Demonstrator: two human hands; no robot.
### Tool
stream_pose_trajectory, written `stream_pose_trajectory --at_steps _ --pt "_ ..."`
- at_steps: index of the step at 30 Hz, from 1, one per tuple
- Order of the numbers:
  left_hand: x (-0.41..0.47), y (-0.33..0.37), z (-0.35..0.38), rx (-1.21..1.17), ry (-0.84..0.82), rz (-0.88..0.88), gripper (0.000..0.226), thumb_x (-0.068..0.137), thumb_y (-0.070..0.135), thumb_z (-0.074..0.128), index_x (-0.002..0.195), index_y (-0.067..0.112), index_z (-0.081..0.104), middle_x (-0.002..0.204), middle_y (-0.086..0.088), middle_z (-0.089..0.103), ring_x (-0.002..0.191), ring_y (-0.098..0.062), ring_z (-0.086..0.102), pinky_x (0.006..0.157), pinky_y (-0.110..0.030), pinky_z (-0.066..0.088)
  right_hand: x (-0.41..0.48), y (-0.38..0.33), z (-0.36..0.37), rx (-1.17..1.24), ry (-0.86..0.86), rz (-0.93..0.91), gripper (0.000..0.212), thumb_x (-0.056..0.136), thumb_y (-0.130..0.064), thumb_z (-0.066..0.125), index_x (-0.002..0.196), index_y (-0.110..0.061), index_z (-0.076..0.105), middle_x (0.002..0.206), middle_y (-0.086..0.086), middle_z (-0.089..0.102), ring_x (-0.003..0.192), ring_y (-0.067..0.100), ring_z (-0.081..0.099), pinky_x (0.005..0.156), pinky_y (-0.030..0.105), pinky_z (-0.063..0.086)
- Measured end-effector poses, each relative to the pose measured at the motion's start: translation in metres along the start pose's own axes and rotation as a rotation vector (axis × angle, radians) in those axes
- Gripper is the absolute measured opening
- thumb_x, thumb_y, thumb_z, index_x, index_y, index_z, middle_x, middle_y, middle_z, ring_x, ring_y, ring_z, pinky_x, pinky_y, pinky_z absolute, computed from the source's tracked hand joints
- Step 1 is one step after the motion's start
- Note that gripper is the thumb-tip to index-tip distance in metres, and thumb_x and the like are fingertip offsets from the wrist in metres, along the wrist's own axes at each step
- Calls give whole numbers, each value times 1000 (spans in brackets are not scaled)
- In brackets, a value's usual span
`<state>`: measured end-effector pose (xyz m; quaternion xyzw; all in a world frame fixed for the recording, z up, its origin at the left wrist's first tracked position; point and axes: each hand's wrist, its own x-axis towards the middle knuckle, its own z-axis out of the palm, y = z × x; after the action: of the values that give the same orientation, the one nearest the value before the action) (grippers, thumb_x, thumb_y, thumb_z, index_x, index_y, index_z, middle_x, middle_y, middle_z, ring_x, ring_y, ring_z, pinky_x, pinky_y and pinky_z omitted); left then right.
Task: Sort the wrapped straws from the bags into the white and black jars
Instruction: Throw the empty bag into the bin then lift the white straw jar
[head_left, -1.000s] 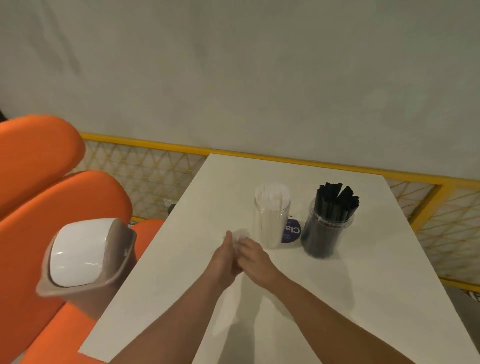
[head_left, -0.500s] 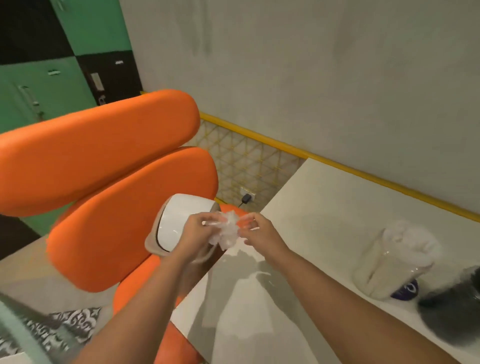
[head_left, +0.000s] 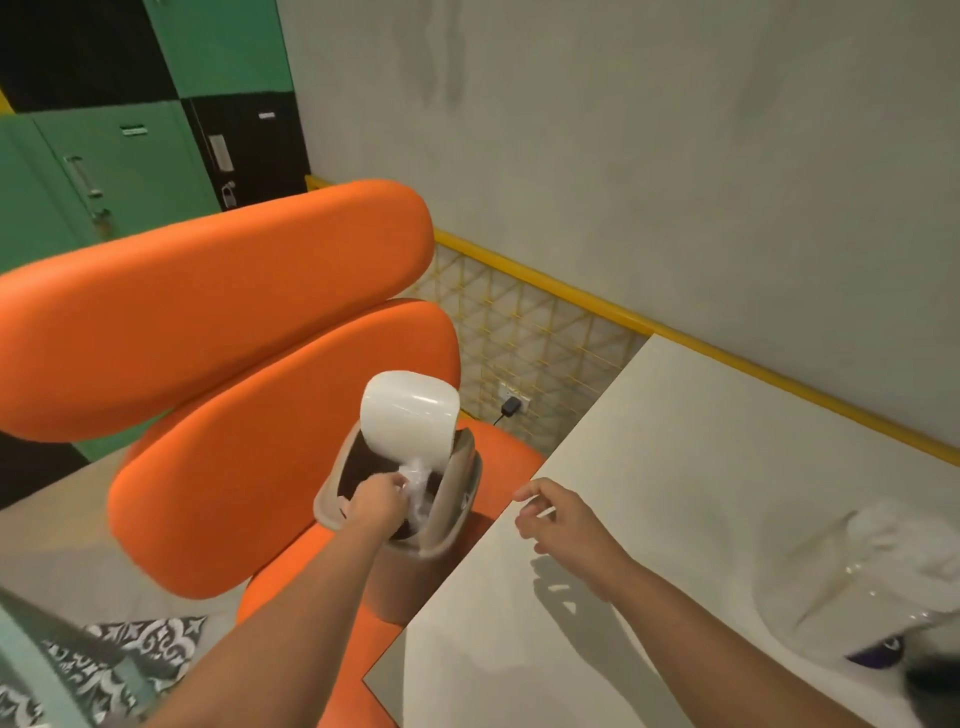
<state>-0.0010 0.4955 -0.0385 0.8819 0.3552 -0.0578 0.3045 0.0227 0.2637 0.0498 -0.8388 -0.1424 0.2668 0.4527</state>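
My left hand (head_left: 378, 500) is at the mouth of a small beige bin (head_left: 451, 512) and pinches a crumpled clear plastic bag (head_left: 415, 480) under the bin's tilted white swing lid (head_left: 408, 413). My right hand (head_left: 563, 522) hovers over the left edge of the white table (head_left: 649, 467), fingers loosely apart and holding nothing. The clear jar of white wrapped straws (head_left: 862, 577) stands blurred at the right edge of the view. Only a dark sliver of the black jar (head_left: 935, 675) shows at the bottom right corner.
The bin stands on an orange padded seat (head_left: 218, 415) left of the table. A yellow mesh rail (head_left: 535, 338) with a plugged-in socket runs along the grey wall. Green and black lockers (head_left: 130, 171) fill the far left. A patterned cloth (head_left: 119, 654) lies bottom left.
My view swung left from the jars to the bin. Both hands carried the crumpled bag off the table; now the left hand alone pushes it under the bin's lid and the right has let go.
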Motion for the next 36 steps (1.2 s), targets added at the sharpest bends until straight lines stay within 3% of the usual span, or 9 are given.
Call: stream_pose_trajectory --at_steps 3,6,10,14,20,25,27,32,36 --pt "-2 5 2 95 -83 -20 30 91 21 48 117 26 63 117 -1 64 114 -26 56 110 -50 32 -4 -1 -7 -38 -6 -7 17 90 -12 54 102 -25 53 99 0 52 79 14 52 61 20 45" --pt "-10 18 -4 104 7 -48 25 88 15 56 111 21 64 116 -7 60 107 -27 56 101 -44 43 -10 -7 -19 -131 38 -52 21 91 -13 56 109 -22 52 104 -1 49 89 13 51 58 12 39" --pt "-31 53 -12 120 186 52 21 86 17 57 106 19 59 113 -7 45 101 -28 48 91 -41 44 -23 -14 -48 -275 151 -154 31 89 -14 59 118 -18 51 108 -3 43 102 12 46 75 15 38" --pt "-57 111 -8 24 225 246 22 89 20 48 109 17 58 117 -9 51 106 -29 48 87 -42 44 -41 -16 -89 -401 311 -164 36 87 -20 61 121 -20 49 118 1 46 117 18 44 93 26 39" --pt "-114 203 22 -119 -81 576 50 83 28 67 128 18 48 132 -6 40 123 -27 43 102 -41 39 -75 2 -158 -578 554 -60 64 80 -36 68 136 -26 38 136 4 39 130 22 34 105 36 31" --pt "-160 262 62 -103 -336 768 70 79 30 73 138 22 36 141 -3 31 128 -24 38 103 -36 39 -106 42 -200 -544 653 118 103 72 -49 73 148 -31 5 158 5 3 146 24 -6 117 45 7" --pt "-172 277 78 -77 -424 810 81 77 31 75 142 21 29 145 -3 26 132 -23 35 105 -33 37 -117 58 -210 -439 694 163 117 68 -48 77 148 -28 -6 159 6 -6 146 24 -12 118 45 4" --pt "-191 304 111 -43 -594 814 102 73 28 79 149 16 13 153 -5 18 138 -24 30 109 -33 34 -132 89 -220 -63 697 271 134 64 -38 82 145 -20 -23 158 6 -4 145 26 12 115 40 22" --pt "-194 315 133 -99 -686 781 110 66 23 85 149 15 13 151 -2 23 140 -23 28 111 -40 34 -136 111 -225 32 706 342 134 65 -35 83 144 -14 -24 156 8 8 142 25 21 111 34 27"
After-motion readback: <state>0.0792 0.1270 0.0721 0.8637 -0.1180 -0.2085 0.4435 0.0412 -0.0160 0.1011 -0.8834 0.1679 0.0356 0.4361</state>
